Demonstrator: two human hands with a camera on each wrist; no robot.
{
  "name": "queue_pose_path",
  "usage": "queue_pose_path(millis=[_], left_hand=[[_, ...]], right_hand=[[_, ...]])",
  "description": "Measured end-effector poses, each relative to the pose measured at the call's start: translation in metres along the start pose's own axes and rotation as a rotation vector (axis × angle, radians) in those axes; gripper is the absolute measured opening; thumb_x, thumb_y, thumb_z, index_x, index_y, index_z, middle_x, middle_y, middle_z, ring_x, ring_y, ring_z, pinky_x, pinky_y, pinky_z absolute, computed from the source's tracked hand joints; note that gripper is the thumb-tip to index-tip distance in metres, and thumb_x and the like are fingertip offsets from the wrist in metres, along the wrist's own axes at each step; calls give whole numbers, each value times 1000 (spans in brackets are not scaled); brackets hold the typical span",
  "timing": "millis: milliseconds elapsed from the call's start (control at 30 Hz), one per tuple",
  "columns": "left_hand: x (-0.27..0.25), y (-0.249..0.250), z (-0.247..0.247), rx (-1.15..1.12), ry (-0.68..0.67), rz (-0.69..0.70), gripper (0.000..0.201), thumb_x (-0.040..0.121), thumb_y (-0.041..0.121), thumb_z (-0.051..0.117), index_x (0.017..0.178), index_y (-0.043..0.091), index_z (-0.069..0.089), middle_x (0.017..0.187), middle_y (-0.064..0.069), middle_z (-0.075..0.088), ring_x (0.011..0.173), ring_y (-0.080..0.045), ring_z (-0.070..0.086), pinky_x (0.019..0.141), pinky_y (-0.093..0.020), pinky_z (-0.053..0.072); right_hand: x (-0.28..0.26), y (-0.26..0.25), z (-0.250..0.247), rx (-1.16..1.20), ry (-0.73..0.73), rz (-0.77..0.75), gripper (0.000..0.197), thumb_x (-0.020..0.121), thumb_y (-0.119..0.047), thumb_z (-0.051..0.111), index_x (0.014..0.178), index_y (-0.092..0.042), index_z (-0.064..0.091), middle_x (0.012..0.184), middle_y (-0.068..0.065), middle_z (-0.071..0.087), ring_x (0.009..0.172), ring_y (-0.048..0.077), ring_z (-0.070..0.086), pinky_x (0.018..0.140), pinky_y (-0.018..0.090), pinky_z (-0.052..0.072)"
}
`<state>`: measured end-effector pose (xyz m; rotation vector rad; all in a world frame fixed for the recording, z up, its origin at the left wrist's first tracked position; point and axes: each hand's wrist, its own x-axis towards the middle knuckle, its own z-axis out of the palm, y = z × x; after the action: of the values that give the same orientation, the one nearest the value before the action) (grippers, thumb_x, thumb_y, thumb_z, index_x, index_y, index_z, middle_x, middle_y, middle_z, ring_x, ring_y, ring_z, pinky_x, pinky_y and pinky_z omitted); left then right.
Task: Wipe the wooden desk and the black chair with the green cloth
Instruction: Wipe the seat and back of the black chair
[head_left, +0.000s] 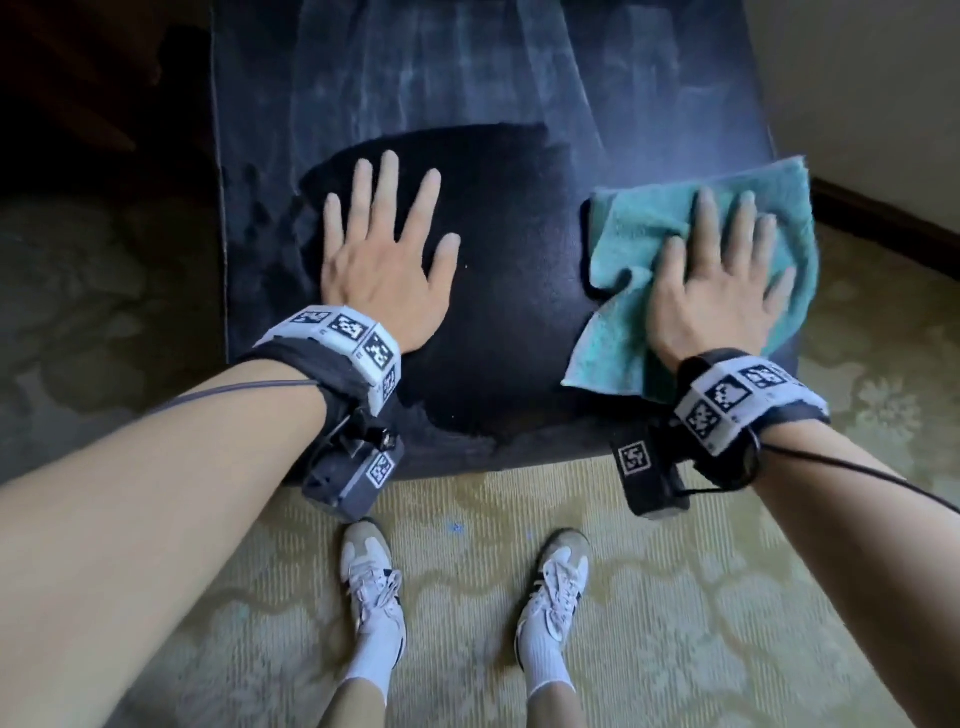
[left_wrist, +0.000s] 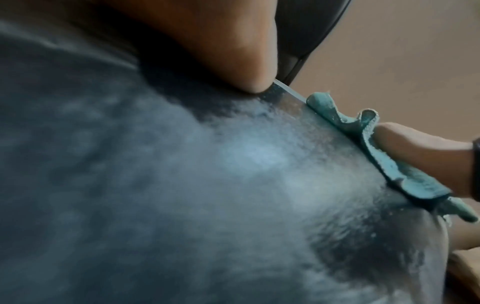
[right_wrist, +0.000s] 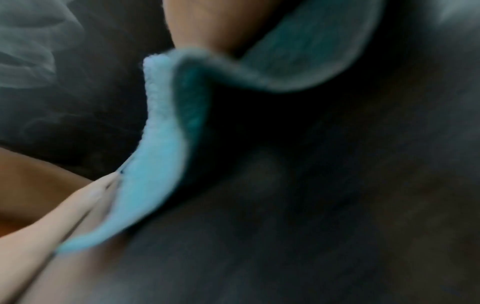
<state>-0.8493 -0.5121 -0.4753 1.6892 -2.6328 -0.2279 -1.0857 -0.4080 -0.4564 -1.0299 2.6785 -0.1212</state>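
The right hand (head_left: 722, 291) is pressing flat, fingers spread, on the green cloth (head_left: 639, 332) at the right edge of the black chair (head_left: 498, 322) seat; its grip is not closing. The left hand (head_left: 384, 260) is bracing, open. The cloth looks soft, light and bunches easily, so palm pressure is suiting it best

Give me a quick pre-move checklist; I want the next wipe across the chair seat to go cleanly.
1. Right hand flat on the green cloth: ok.
2. Cloth lying on the black chair seat: ok.
3. Cloth spread flat: not ok, its left edge is bunched and folded.
4. Left hand bracing the seat, fingers spread: ok.
5. Left hand out of a leftward stroke's path: not ok.
6. Cloth dampness: cannot tell.
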Motion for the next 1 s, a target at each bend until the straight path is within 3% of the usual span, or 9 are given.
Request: queue_pose_path(millis=[67,200,267,467,667,733,867,933,1000], left_hand=[[1,12,0,-5,9,6,60,100,46,20,154,22,12,162,-5,6,148,-31,1,119,-52,3],[3,35,-1,7,2,170,59,96,43,21,152,26,22,161,0,13,148,-30,7,118,-54,8],[3,32,-1,-26,4,180,57,96,44,21,151,28,23,161,1,13,148,-28,8,118,-54,9],[1,42,4,-9,34,141,55,99,45,22,152,30,23,161,0,16,148,-30,10,117,-55,11],[1,35,1,9,-4,176,59,93,39,27,151,24,27,161,-1,13,148,-30,9,117,-54,11],[0,37,2,-15,27,163,55,97,40,27,151,28,26,161,0,16,148,-29,10,117,-54,12],[0,40,5,-30,43,140,54,99,42,22,152,32,22,161,0,16,148,-29,9,118,-54,10],[0,42,6,-37,45,134,54,99,42,22,152,32,21,161,0,16,148,-30,9,117,-55,10],[-1,41,5,-28,47,141,54,99,42,22,152,31,22,161,0,16,148,-29,9,117,-54,10]], right_hand=[[-8,-25,10,11,17,56,57,100,-44,21,155,-37,9,164,-7,-2,150,17,-7,119,54,-6],[-42,-71,28,-28,-52,-446,55,101,-43,21,154,-41,9,163,-13,0,150,12,-6,119,49,-9],[-30,-53,20,-47,-69,-534,53,101,-46,21,152,-47,10,163,-15,4,150,10,-2,121,45,-5],[15,-22,8,1,18,-38,58,98,-45,19,154,-41,7,164,-9,-1,150,15,-6,119,52,-5],[-21,-78,21,-17,-112,-562,54,101,-42,19,154,-44,8,163,-16,1,150,9,-5,120,45,-7],[5,-48,13,-48,-43,-492,53,100,-47,22,153,-46,13,163,-13,7,150,12,2,121,44,-2],[45,-21,-1,29,-26,-57,57,98,-47,18,154,-41,8,164,-9,-1,150,15,-5,120,49,-6],[38,-41,4,10,-28,-81,58,98,-44,17,155,-39,5,163,-10,-5,150,15,-10,119,52,-9],[22,-60,10,-32,-64,-357,56,99,-44,17,154,-42,5,163,-12,-3,150,15,-9,119,52,-9]])
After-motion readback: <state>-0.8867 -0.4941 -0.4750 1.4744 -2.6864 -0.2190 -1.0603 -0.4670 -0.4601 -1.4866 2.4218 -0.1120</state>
